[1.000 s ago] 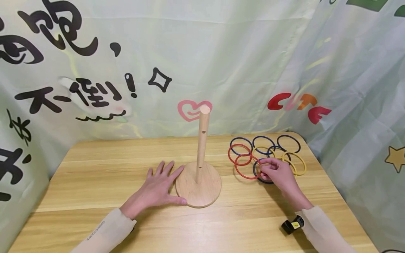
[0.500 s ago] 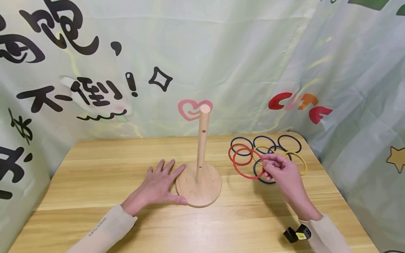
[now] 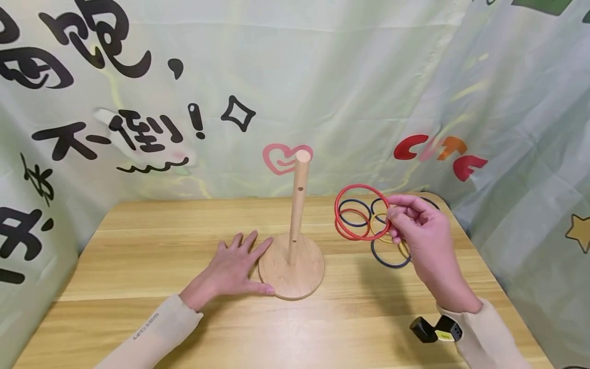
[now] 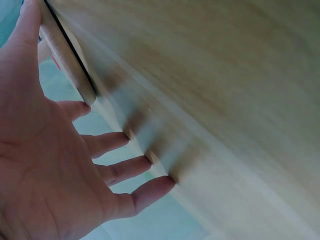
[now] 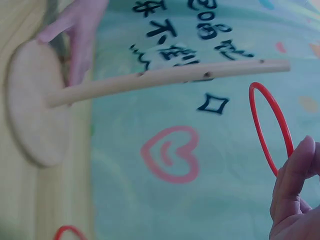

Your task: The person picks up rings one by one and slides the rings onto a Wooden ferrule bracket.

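A red ring (image 3: 361,186) is raised above the table at the right, its side pinched between the thumb and fingers of my right hand (image 3: 428,238). In the right wrist view the lifted red ring (image 5: 282,122) stands near the level of the peg's top. The wooden peg (image 3: 299,205) rises from a round base (image 3: 301,277) at mid-table, with no ring on it. My left hand (image 3: 234,264) lies with fingers spread beside the base, thumb and index finger at its edge. The left wrist view shows the fingertips of my left hand (image 4: 65,165) on the tabletop.
Below the lifted ring lie another red ring (image 3: 336,225) and several blue and yellow rings, including a near blue ring (image 3: 391,267); my right hand hides some. A printed curtain (image 3: 350,92) hangs behind and beside the wooden table (image 3: 295,338).
My right hand has lifted the red ring up off the others, tilting it and raising it above the table. My left hand has stayed beside the base.
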`<state>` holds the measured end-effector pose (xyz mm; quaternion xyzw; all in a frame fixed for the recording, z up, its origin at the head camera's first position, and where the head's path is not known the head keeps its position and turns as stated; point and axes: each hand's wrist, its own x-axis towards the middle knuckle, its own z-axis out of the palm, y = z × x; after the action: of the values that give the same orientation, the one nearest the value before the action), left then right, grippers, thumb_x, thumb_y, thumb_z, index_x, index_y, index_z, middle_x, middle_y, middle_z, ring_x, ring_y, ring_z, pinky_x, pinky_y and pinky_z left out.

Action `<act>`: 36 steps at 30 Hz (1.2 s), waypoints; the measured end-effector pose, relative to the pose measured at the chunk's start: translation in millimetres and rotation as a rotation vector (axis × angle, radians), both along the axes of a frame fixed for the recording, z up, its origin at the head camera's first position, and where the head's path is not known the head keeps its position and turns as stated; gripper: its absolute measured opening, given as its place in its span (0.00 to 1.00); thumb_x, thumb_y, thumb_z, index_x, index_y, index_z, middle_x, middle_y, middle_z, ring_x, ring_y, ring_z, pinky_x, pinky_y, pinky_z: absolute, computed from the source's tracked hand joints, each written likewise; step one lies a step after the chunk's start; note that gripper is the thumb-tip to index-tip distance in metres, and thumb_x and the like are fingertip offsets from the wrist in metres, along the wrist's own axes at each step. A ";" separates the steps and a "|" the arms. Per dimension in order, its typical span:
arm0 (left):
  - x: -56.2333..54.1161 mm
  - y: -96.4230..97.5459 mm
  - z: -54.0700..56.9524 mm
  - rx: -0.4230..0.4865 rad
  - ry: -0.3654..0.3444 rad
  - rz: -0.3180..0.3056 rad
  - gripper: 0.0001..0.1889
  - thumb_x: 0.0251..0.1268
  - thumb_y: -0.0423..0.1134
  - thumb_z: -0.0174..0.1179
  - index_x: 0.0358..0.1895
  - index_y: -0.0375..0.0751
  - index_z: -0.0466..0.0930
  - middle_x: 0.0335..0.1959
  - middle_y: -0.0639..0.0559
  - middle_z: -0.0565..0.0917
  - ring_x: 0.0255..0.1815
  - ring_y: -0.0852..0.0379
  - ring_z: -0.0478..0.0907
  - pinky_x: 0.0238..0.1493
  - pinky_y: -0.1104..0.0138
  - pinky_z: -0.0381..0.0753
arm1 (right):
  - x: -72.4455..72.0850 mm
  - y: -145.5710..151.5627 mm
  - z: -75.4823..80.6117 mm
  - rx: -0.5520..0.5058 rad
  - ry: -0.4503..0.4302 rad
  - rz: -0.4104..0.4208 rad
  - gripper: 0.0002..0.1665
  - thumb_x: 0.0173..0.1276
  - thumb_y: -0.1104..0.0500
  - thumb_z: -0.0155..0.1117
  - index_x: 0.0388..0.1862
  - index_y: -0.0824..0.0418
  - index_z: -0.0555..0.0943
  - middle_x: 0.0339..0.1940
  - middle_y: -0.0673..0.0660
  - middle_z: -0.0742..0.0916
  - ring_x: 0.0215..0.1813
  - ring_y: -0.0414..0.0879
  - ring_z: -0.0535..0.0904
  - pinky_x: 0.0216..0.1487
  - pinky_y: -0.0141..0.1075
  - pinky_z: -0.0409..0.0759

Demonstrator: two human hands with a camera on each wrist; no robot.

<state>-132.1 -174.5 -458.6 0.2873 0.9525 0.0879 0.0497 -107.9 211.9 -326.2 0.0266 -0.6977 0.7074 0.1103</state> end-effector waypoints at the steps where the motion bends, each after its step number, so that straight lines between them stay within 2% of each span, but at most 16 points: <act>1: 0.0 0.0 -0.1 0.000 0.001 0.000 0.66 0.54 0.88 0.60 0.89 0.49 0.59 0.82 0.28 0.62 0.76 0.19 0.64 0.58 0.21 0.68 | 0.0 -2.0 5.0 -0.002 0.015 0.001 0.09 0.78 0.70 0.68 0.54 0.67 0.88 0.32 0.57 0.87 0.26 0.43 0.79 0.27 0.29 0.82; 6: -0.3 0.9 0.3 -0.005 0.016 0.003 0.65 0.54 0.88 0.61 0.89 0.48 0.60 0.81 0.28 0.64 0.73 0.21 0.67 0.58 0.22 0.69 | 0.5 -15.6 31.1 -0.056 0.083 -0.006 0.10 0.78 0.69 0.68 0.55 0.70 0.87 0.33 0.59 0.86 0.25 0.44 0.79 0.26 0.29 0.81; 10: -0.2 1.6 1.4 -0.017 0.046 0.005 0.66 0.52 0.89 0.61 0.88 0.49 0.63 0.77 0.30 0.69 0.67 0.27 0.71 0.55 0.29 0.74 | -0.2 -28.1 50.6 -0.129 0.141 0.017 0.12 0.78 0.69 0.69 0.57 0.74 0.85 0.33 0.61 0.85 0.26 0.45 0.77 0.26 0.28 0.80; 14: 0.1 2.1 2.5 -0.002 0.056 0.013 0.66 0.49 0.88 0.63 0.87 0.49 0.65 0.63 0.35 0.73 0.55 0.39 0.71 0.46 0.45 0.74 | -2.0 -40.5 65.7 -0.175 0.178 0.059 0.14 0.78 0.68 0.71 0.57 0.74 0.85 0.34 0.62 0.84 0.26 0.46 0.77 0.27 0.28 0.80; 18: -0.4 2.5 3.2 0.034 0.021 0.029 0.66 0.47 0.87 0.68 0.87 0.49 0.66 0.48 0.43 0.69 0.45 0.47 0.64 0.36 0.58 0.67 | -5.1 -53.1 75.2 -0.174 0.199 0.082 0.13 0.78 0.68 0.70 0.57 0.73 0.86 0.34 0.62 0.84 0.27 0.47 0.77 0.27 0.29 0.80; 22: -1.4 3.3 3.6 0.063 -0.028 0.039 0.67 0.47 0.85 0.70 0.88 0.49 0.64 0.45 0.45 0.67 0.44 0.49 0.62 0.29 0.61 0.67 | -8.8 -64.2 77.9 -0.146 0.206 0.096 0.11 0.78 0.68 0.69 0.56 0.71 0.87 0.33 0.62 0.84 0.27 0.47 0.77 0.27 0.30 0.80; 26: -2.3 4.0 3.8 0.084 -0.058 0.044 0.67 0.47 0.83 0.72 0.88 0.49 0.63 0.46 0.44 0.68 0.45 0.48 0.64 0.29 0.59 0.69 | -13.0 -72.3 74.9 -0.094 0.192 0.110 0.11 0.78 0.68 0.67 0.56 0.69 0.87 0.33 0.61 0.85 0.27 0.46 0.78 0.29 0.30 0.82; 31: -1.8 4.4 3.7 0.107 -0.079 0.052 0.67 0.47 0.82 0.74 0.88 0.49 0.63 0.47 0.44 0.68 0.44 0.48 0.64 0.30 0.58 0.70 | -18.5 -81.5 65.4 -0.056 0.156 0.144 0.11 0.77 0.69 0.66 0.56 0.67 0.87 0.33 0.60 0.85 0.26 0.46 0.79 0.28 0.31 0.82; 36: 0.3 4.8 4.7 0.161 -0.149 0.075 0.67 0.47 0.77 0.78 0.88 0.49 0.61 0.48 0.42 0.68 0.44 0.47 0.65 0.28 0.59 0.73 | -22.6 -89.0 52.3 -0.037 0.117 0.176 0.12 0.76 0.71 0.64 0.55 0.67 0.86 0.32 0.59 0.85 0.26 0.45 0.79 0.27 0.31 0.80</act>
<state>-131.8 -169.7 -454.0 0.2474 0.9461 0.1870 0.0939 -130.5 122.9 -273.9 0.1272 -0.6717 0.7244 0.0889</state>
